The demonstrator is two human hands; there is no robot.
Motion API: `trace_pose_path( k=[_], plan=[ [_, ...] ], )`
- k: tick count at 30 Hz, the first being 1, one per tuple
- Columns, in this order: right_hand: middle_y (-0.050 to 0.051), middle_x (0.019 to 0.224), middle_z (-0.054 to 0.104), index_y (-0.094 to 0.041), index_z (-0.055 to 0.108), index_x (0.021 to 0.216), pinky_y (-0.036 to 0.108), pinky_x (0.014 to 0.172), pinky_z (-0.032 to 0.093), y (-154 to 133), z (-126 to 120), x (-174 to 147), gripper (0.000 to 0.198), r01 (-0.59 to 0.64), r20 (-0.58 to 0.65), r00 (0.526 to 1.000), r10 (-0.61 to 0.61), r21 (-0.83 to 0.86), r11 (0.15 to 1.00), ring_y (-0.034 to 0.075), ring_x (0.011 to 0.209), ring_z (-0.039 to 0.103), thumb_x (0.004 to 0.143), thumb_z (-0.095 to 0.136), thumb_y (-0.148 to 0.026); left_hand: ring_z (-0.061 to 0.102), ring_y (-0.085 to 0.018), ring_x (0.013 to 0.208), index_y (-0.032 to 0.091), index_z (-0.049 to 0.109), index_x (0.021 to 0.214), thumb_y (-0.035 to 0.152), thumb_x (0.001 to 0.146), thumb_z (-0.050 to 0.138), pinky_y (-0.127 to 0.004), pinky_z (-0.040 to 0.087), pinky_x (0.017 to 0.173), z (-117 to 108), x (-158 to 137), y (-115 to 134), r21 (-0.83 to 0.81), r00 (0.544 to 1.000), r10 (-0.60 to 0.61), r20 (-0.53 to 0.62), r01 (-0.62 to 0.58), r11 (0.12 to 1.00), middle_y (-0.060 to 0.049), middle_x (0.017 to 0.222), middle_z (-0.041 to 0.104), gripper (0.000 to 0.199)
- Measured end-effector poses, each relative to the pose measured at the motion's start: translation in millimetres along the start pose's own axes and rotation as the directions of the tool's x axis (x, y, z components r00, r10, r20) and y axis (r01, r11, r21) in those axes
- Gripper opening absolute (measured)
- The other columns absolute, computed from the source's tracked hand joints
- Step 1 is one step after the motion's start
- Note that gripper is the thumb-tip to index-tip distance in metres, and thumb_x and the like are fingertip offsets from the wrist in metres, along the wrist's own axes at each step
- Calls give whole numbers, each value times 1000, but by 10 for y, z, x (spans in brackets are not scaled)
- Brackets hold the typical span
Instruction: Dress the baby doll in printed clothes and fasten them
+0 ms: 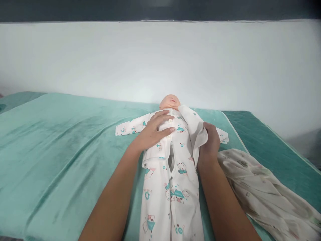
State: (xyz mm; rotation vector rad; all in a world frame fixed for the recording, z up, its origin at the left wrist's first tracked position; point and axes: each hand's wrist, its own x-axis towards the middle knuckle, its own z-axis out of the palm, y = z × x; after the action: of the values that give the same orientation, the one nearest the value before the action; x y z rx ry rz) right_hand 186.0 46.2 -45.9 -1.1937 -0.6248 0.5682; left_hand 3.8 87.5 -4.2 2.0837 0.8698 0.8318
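A baby doll (171, 101) lies on its back, head away from me, in a white printed jacket (130, 126) and matching trousers (156, 197). My left hand (156, 129) rests flat on the jacket's left front panel, fingers spread near its buttons (170, 121). On the other side, my right hand (210, 142) is closed on the jacket's right front flap (193, 122), which is lifted and folded outward so its plain white inside shows. Part of the printed clothing on the doll's chest is visible beneath. The right sleeve (222, 135) sticks out behind my right hand.
A light green blanket (62, 160) covers the surface under the doll. Cream patterned cloth (265, 194) lies crumpled at the right, close to my right forearm. Darker green fabric (281, 150) spreads beyond it. A white wall (100, 60) stands behind the doll's head.
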Motion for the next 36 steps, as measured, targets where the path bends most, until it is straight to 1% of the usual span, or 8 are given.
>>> trace_pose_path(
  k=[3, 9, 14, 19, 23, 31, 33, 36],
  plan=[
    [0, 85, 61, -22, 55, 85, 34, 73, 48, -12, 56, -8, 23, -65, 26, 998, 65, 17, 998, 18, 79, 57, 72, 64, -39, 38, -23, 139, 27, 59, 105, 37, 87, 61, -42, 32, 115, 99, 41, 18, 116, 994, 8, -108, 5, 993, -2, 144, 50, 21],
    [2, 95, 66, -22, 64, 97, 35, 79, 47, -189, 131, -150, 35, 107, 260, 966, -13, -349, 931, 22, 88, 59, 68, 73, -39, 54, -21, 112, 22, 45, 78, 26, 87, 56, -37, 44, 96, 207, 92, -19, 197, 950, 15, -311, 49, 979, -5, 115, 60, 15],
    [-1, 77, 64, -20, 62, 83, 30, 66, 47, -152, 75, -80, 29, -61, 110, 990, 92, -261, 963, 17, 73, 57, 64, 74, -39, 54, -20, 87, 23, 39, 72, 19, 84, 53, -35, 44, 79, 175, 100, -46, 294, 896, -23, -443, 169, 941, -3, 84, 56, 19],
    [-2, 75, 63, -20, 62, 84, 30, 66, 45, -21, -41, 66, 31, -160, -32, 987, 157, -230, 960, 16, 70, 55, 60, 73, -34, 50, -15, 68, 23, 42, 75, 18, 80, 52, -30, 41, 65, 16, 97, -154, 174, 873, -165, -458, 270, 947, 3, 69, 51, 13],
    [0, 76, 63, -21, 59, 81, 33, 70, 46, 86, -206, 202, 26, -88, -41, 996, 78, -431, 898, 20, 74, 57, 61, 69, -33, 52, -15, 67, 22, 45, 78, 13, 76, 51, -28, 42, 63, -174, 87, -403, 118, 807, -266, -528, 379, 918, 3, 71, 54, 11],
    [4, 85, 64, -22, 58, 90, 38, 74, 45, 217, -856, 558, 25, 152, 150, 987, -57, -755, 638, 24, 79, 58, 69, 61, -36, 58, -22, 87, 23, 53, 88, 3, 76, 44, -35, 43, 70, -367, -61, -675, 355, 712, -243, -659, 579, 734, -8, 107, 59, 25],
    [4, 88, 65, -22, 59, 96, 39, 75, 46, 229, -905, 554, 29, 169, 165, 984, -67, -743, 647, 24, 81, 59, 71, 61, -37, 58, -26, 93, 23, 56, 90, 0, 76, 42, -36, 43, 69, -369, -85, -667, 406, 715, -227, -661, 596, 693, -10, 110, 58, 30],
    [8, 105, 66, -21, 60, 108, 41, 86, 47, 232, -784, 465, 37, 285, 220, 958, -183, -671, 685, 25, 94, 60, 77, 59, -39, 55, -29, 108, 22, 60, 94, 3, 80, 44, -39, 46, 81, -339, -55, -663, 495, 787, -125, -604, 494, 715, -12, 112, 59, 29]
  ],
)
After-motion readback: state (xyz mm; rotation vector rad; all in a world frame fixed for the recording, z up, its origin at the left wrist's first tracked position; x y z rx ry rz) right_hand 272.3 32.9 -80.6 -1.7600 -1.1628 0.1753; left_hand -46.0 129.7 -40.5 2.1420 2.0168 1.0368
